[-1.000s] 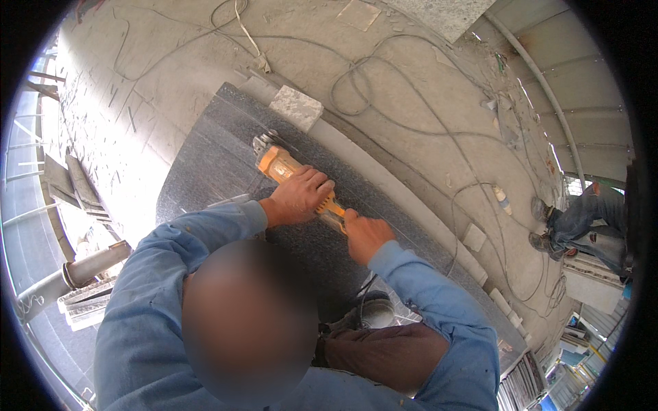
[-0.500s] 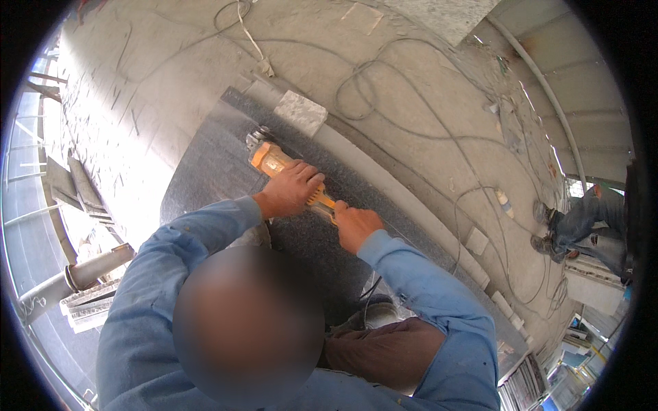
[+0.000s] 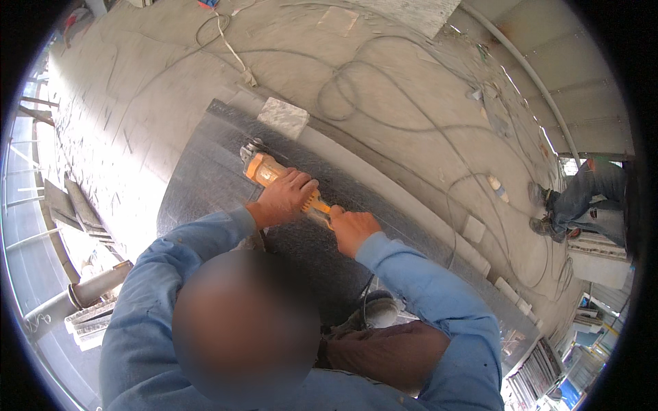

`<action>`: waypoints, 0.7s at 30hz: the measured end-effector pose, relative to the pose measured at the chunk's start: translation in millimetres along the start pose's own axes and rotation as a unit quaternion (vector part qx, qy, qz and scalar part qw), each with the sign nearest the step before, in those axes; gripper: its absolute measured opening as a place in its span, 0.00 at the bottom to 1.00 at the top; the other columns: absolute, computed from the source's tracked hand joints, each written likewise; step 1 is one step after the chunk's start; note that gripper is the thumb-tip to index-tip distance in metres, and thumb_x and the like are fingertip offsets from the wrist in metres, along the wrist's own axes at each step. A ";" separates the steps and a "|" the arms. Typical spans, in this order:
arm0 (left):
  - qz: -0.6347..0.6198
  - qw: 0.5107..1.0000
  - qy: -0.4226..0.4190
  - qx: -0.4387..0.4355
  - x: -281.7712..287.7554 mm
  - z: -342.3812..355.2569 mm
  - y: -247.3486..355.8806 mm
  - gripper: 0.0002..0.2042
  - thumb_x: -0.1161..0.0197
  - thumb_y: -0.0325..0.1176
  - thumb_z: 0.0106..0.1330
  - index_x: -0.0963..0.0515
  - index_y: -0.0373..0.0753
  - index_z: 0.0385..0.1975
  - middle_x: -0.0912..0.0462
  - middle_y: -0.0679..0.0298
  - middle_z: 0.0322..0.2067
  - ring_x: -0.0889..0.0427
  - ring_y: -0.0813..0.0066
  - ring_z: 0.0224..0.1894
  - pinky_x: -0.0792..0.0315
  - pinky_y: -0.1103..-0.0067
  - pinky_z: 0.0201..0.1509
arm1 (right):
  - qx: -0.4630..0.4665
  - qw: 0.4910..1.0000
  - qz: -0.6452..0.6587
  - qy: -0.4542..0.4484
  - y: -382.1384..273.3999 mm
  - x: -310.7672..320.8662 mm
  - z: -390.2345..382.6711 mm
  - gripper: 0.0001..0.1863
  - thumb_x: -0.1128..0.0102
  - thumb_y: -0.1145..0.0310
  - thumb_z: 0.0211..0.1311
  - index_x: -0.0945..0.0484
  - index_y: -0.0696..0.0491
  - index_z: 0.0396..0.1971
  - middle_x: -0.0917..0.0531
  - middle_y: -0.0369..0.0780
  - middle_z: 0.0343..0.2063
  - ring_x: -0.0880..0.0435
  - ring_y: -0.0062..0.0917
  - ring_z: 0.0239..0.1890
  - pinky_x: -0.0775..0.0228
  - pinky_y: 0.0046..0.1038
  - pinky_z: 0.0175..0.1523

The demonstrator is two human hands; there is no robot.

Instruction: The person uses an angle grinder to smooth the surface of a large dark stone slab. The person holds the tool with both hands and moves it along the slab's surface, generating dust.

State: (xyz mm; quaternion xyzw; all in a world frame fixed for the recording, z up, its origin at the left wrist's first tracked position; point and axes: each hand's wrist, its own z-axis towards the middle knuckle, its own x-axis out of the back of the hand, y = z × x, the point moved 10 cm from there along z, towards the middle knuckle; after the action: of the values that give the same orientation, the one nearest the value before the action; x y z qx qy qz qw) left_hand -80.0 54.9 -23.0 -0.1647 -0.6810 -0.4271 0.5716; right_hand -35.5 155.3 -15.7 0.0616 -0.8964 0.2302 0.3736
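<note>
Head view: left hand (image 3: 286, 196) clamped over the orange angle grinder (image 3: 274, 175), right hand (image 3: 353, 229) gripping its rear handle. Grinder sits on the dark stone slab (image 3: 205, 178), now nearer the small white block (image 3: 282, 116) than a second ago; the pass is advancing up the slab.

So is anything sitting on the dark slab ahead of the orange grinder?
Yes. A pale square stone block sits at the far edge of the dark grey stone slab, just beyond the orange angle grinder held by the left hand and right hand.
</note>
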 end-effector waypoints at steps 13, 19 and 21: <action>-0.030 0.999 -0.017 -0.019 -13.3 20.8 68.7 0.41 0.18 0.35 0.38 0.31 0.37 0.57 0.24 0.55 0.50 0.25 0.54 0.56 0.32 0.60 0.66 | -0.016 1.000 -0.006 0.008 26.3 -8.6 -66.8 0.15 0.38 0.72 0.60 0.30 0.62 0.44 0.14 0.52 0.31 0.11 0.42 0.35 0.18 0.40 0.40; -0.022 0.999 -0.018 -0.027 -10.9 22.1 69.1 0.42 0.17 0.35 0.37 0.32 0.37 0.57 0.25 0.54 0.50 0.25 0.54 0.55 0.31 0.61 0.64 | -0.014 1.000 -0.010 0.020 25.5 -4.6 -67.4 0.14 0.39 0.72 0.60 0.29 0.61 0.43 0.14 0.51 0.30 0.11 0.42 0.33 0.18 0.39 0.39; -0.023 0.999 -0.017 -0.029 -9.8 20.8 66.4 0.42 0.18 0.34 0.37 0.31 0.36 0.57 0.25 0.54 0.50 0.25 0.53 0.54 0.31 0.61 0.64 | -0.010 1.000 -0.010 0.021 23.6 -3.8 -64.5 0.13 0.39 0.72 0.60 0.30 0.60 0.42 0.14 0.51 0.30 0.11 0.42 0.33 0.18 0.39 0.39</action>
State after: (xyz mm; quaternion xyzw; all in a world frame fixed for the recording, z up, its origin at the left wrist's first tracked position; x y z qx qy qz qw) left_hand -43.1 112.1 -5.6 -0.1727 -0.6818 -0.4569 0.5446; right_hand 2.0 205.7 12.6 0.0614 -0.8900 0.2185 0.3954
